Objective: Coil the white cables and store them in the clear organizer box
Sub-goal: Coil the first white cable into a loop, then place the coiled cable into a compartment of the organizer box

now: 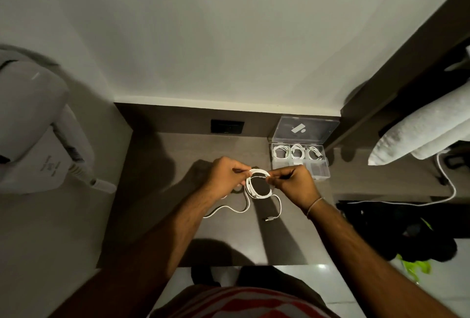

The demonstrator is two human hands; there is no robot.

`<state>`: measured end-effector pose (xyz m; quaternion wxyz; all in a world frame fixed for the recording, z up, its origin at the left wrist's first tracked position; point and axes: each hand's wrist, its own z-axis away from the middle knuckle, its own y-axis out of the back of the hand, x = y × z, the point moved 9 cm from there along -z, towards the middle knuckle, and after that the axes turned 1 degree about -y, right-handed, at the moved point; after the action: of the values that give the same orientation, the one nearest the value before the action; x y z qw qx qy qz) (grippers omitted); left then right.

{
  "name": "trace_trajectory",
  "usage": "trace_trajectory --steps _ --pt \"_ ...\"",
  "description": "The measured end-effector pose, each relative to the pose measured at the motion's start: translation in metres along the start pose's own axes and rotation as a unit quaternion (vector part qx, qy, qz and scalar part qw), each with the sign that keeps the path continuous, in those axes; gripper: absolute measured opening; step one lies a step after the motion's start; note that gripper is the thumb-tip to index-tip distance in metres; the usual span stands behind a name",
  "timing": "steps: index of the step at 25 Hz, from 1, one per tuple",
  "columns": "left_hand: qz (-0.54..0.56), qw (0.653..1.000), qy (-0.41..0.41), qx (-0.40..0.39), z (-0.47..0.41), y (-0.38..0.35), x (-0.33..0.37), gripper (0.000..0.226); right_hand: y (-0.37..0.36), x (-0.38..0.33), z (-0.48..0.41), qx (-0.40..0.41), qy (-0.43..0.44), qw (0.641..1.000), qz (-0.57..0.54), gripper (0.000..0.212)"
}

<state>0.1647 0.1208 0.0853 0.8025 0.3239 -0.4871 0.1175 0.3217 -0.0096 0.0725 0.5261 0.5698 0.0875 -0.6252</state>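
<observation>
Hands (225, 177) (296, 185) pinch white cable (258, 186) coil.

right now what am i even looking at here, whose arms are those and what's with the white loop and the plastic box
This is one picture from a camera worn on a person's head, looking down at their own two bare arms; there is no machine. The left hand and right hand together pinch a partly coiled white cable above a dark desk. Its loose ends trail on the desk, one ending in a plug. To the right stands the clear box, lid open, with three coiled cables already in its back compartments. The front compartments are hard to make out.
</observation>
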Motion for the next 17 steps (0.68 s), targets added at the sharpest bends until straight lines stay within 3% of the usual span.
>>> trace_trajectory --steps 6,11,17 --pt "0.019 0.998 0.062 -0.019 -0.068 -0.051 -0.010 0.026 0.022 0.049 -0.059 0.036 -0.035 0.998 0.040 0.016" --pt "0.045 0.989 0.138 -0.011 -0.136 -0.116 -0.022 0.030 0.053 0.097 -0.119 0.036 -0.079 0.985 0.149 0.016" --pt "0.039 0.988 0.148 -0.018 -0.195 -0.153 -0.039 0.031 0.060 0.134 -0.162 0.048 -0.113 0.984 0.129 0.017"
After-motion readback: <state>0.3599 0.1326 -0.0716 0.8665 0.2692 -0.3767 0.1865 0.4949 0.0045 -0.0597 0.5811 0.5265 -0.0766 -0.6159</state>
